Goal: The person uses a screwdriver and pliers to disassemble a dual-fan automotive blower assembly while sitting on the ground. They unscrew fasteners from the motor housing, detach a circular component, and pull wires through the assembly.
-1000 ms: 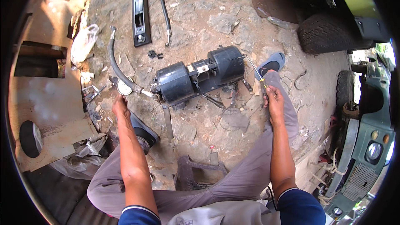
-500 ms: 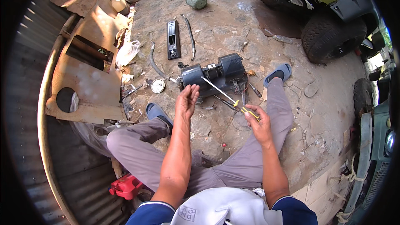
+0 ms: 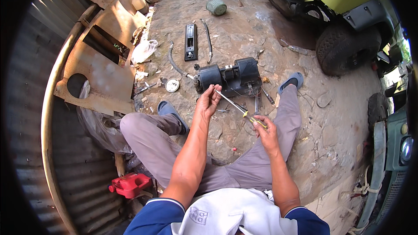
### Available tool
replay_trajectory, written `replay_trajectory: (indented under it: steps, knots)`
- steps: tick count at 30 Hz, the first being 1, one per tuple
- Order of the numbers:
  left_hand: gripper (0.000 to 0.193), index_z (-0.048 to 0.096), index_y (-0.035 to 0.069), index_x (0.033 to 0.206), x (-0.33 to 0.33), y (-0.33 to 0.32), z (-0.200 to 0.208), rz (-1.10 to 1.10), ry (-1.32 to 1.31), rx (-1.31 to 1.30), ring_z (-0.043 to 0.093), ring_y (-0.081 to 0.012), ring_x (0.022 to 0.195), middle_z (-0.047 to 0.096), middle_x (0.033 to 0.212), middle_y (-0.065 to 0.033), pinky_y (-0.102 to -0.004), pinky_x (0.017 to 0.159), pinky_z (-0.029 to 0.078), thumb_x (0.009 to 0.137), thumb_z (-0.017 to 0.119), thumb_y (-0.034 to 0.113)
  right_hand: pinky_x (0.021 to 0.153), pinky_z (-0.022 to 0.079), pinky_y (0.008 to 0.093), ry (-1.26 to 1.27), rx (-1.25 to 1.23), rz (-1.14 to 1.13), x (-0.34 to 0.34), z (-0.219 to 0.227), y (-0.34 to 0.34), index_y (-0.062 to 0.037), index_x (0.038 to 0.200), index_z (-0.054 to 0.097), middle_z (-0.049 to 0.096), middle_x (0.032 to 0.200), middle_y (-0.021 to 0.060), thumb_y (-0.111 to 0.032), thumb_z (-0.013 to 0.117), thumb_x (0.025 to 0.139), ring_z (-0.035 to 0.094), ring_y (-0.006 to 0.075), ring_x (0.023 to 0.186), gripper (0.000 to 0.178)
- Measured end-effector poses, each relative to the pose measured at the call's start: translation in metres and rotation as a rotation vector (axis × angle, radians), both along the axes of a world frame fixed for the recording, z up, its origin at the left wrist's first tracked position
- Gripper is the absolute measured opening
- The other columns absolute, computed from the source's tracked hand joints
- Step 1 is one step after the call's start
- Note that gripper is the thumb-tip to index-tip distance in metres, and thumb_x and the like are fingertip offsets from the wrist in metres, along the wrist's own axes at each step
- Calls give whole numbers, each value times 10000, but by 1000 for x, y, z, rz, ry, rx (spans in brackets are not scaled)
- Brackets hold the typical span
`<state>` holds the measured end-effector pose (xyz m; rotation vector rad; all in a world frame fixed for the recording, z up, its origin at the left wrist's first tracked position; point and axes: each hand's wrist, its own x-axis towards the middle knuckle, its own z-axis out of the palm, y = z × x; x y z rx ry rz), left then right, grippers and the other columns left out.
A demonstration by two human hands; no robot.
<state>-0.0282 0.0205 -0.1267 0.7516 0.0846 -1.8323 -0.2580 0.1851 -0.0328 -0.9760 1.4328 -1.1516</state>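
Observation:
My right hand (image 3: 267, 133) grips the yellow handle of a long screwdriver (image 3: 233, 106), whose metal shaft slants up and left. At the shaft's tip, my left hand (image 3: 208, 101) has its thumb and fingers brought together in a pinch. What sits between those fingertips is too small to make out. Just beyond both hands, a black blower housing (image 3: 228, 77) with two rounded drums rests on the stone ground between my feet. A grey hose (image 3: 176, 66) runs off its left side.
A black rectangular panel (image 3: 190, 42) and a short hose (image 3: 207, 39) lie farther off. Left of the housing are a round gauge (image 3: 172, 85) and a rusty sheet-metal panel (image 3: 104, 78). A red jerrycan (image 3: 130, 185) stands by my left leg. A vehicle tyre (image 3: 346, 50) is at right.
My left hand has risen to the right, and its fingers have closed at the screwdriver's tip. The screwdriver's tip has come away from the housing. The view has shifted slightly.

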Motion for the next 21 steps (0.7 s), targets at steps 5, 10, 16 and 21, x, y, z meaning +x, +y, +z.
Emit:
replay_trajectory:
  steps: [5,10,16,21]
  knots:
    - [142,631,28,1060,4,1,5,-42,-15,-70,697,-251,1036,706,1094,-129,-340,844,594,959,650,126,535,422,199,-59,19,-22,7,0,-3,-17,1152,635,618,778,-6,-115,645,943,512,28,612,231]
    - [137,624,38,1057,-3,1,4,-25,-28,-19,696,-236,1035,706,1085,-121,-338,843,597,962,648,135,524,421,202,1,33,-1,9,3,1,-19,1156,630,615,778,-6,-128,654,940,511,30,610,243]
    - [145,646,57,1040,-5,6,-4,-48,-47,-64,694,-234,1042,710,1089,-102,-346,880,587,930,696,138,521,417,207,-56,72,-60,11,-4,9,-29,1146,636,601,762,-22,-173,654,948,496,32,599,245]
    - [157,642,40,1068,-4,5,-5,-47,-56,-88,678,-241,1078,703,1107,-105,-369,955,562,940,677,123,521,416,209,-116,79,-83,10,-12,19,-29,1152,636,597,777,-23,-196,661,947,491,31,606,266]
